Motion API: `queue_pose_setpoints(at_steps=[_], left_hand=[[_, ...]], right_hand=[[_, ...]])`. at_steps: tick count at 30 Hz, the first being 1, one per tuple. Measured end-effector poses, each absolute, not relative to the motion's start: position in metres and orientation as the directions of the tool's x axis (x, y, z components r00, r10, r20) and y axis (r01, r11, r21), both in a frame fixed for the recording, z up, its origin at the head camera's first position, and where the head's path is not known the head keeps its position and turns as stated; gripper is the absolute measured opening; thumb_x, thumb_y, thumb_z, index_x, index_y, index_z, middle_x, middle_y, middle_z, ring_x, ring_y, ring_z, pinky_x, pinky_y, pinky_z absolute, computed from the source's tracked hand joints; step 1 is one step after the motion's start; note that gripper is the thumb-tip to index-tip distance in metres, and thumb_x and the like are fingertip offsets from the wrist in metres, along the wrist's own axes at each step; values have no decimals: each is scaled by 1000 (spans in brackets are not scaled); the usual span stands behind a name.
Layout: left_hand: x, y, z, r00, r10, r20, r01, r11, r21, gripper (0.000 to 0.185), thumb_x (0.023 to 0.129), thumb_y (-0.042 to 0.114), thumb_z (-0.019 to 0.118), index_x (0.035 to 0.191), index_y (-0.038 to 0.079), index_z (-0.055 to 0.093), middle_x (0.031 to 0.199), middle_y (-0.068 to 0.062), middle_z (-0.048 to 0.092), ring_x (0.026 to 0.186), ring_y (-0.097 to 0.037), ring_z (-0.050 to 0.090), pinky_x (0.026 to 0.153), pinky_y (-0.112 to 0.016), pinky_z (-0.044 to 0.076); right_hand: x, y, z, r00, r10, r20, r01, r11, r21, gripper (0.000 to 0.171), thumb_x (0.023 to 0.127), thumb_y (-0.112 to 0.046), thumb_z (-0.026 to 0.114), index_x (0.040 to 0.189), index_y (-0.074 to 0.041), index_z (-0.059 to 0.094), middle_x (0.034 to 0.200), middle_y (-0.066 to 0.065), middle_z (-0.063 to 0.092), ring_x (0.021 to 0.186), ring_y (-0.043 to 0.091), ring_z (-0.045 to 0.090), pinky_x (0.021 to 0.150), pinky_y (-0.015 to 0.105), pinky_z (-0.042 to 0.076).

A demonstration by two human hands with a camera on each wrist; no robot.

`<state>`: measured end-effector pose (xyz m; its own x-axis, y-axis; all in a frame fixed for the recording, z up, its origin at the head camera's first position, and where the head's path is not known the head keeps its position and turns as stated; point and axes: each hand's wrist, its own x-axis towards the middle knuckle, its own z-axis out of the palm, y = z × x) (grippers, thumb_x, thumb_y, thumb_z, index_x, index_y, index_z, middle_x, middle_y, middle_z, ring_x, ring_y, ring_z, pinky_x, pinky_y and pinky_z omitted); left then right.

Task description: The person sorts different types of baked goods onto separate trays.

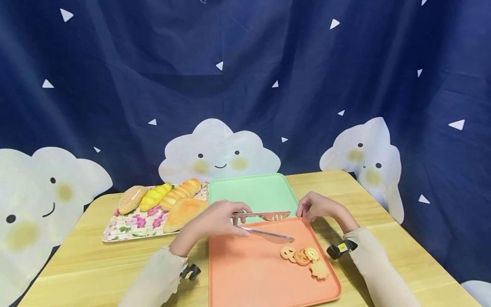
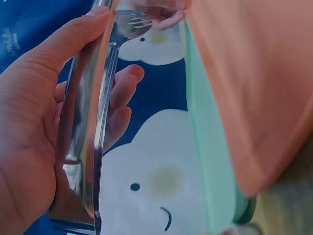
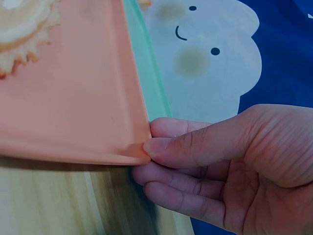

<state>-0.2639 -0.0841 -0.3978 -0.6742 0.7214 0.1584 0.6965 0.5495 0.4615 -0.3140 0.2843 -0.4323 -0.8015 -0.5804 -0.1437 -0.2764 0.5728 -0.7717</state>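
Note:
Metal tongs (image 1: pixel 264 233) lie in my left hand (image 1: pixel 219 219), thumb along one arm and fingers along the other, tips apart over the orange tray (image 1: pixel 249 273). The left wrist view shows their fork-like end. My right hand (image 1: pixel 317 205) pinches the far right corner of the orange tray between thumb and fingers, as the right wrist view shows. Several cookies (image 1: pixel 302 257), some pretzel-shaped, sit toward the right of that tray. Beyond it is a mint green tray (image 1: pixel 249 194), its near edge overlapped by the orange one.
At the left, a floral tray (image 1: pixel 142 224) carries several breads, including a yellow roll (image 1: pixel 155 197) and a flat golden loaf (image 1: pixel 185 213). Everything stands on a wooden table (image 1: pixel 92 264). A dark blue curtain (image 1: pixel 245 98) with smiling clouds hangs behind.

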Motion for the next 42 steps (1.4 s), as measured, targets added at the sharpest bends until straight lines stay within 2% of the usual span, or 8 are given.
queue_pose_setpoints(at_steps=[5, 11, 19, 26, 31, 36, 39, 42], left_hand=[[-264, -75, -402, -648, 748, 142, 718, 537, 443, 46, 81, 41, 85, 121, 23, 71, 91, 5, 75, 70, 5, 60, 68, -22, 48], [-260, -68, -406, -633, 770, 77, 698, 525, 487, 48, 82, 44, 84, 124, 25, 71, 97, 5, 76, 69, 4, 60, 67, -22, 47], [-258, -63, -413, -585, 810, 38, 727, 503, 468, 52, 84, 47, 81, 131, 28, 71, 117, 10, 76, 72, 7, 59, 66, -19, 45], [-260, -59, -421, -578, 815, 42, 750, 510, 421, 48, 86, 46, 79, 130, 30, 71, 104, 13, 77, 62, 6, 50, 57, -18, 36], [-261, -59, -422, -591, 805, 48, 748, 524, 407, 41, 87, 45, 77, 126, 32, 74, 102, 16, 76, 62, 2, 43, 57, -19, 32], [-262, -61, -421, -594, 803, 54, 751, 529, 396, 39, 88, 45, 77, 124, 31, 75, 92, 17, 74, 61, 1, 38, 55, -20, 29], [-264, -64, -421, -596, 802, 53, 750, 531, 394, 39, 87, 45, 77, 123, 30, 76, 96, 15, 76, 61, 1, 39, 56, -20, 29], [-265, -66, -419, -599, 799, 48, 747, 536, 394, 39, 87, 44, 78, 123, 29, 76, 107, 11, 78, 64, 1, 42, 57, -20, 31]], right_hand=[[-315, 282, -432, -795, -592, -132, -287, 558, -779, 18, 71, 19, 68, 87, 11, 71, 70, 27, 67, 57, 13, 56, 54, 31, 51], [-315, 283, -432, -801, -582, -141, -282, 574, -768, 19, 71, 20, 67, 86, 11, 71, 68, 21, 67, 56, 13, 56, 54, 30, 51], [-316, 283, -432, -794, -592, -139, -285, 564, -775, 18, 71, 20, 68, 88, 13, 71, 71, 27, 67, 56, 13, 55, 54, 30, 50], [-316, 284, -432, -791, -595, -140, -286, 562, -776, 17, 72, 19, 69, 88, 14, 70, 70, 26, 68, 56, 13, 56, 54, 32, 52], [-316, 284, -431, -791, -596, -140, -288, 564, -774, 18, 71, 20, 67, 88, 13, 71, 69, 24, 68, 56, 13, 56, 54, 33, 52], [-316, 283, -431, -792, -594, -141, -288, 567, -772, 19, 71, 20, 66, 87, 13, 71, 69, 24, 68, 56, 14, 56, 54, 33, 52], [-315, 283, -431, -794, -590, -143, -282, 567, -773, 18, 71, 20, 67, 87, 13, 71, 70, 26, 68, 56, 14, 56, 54, 32, 52], [-314, 283, -430, -798, -585, -145, -278, 570, -773, 18, 71, 19, 68, 87, 12, 71, 70, 25, 68, 56, 14, 56, 54, 32, 51]])
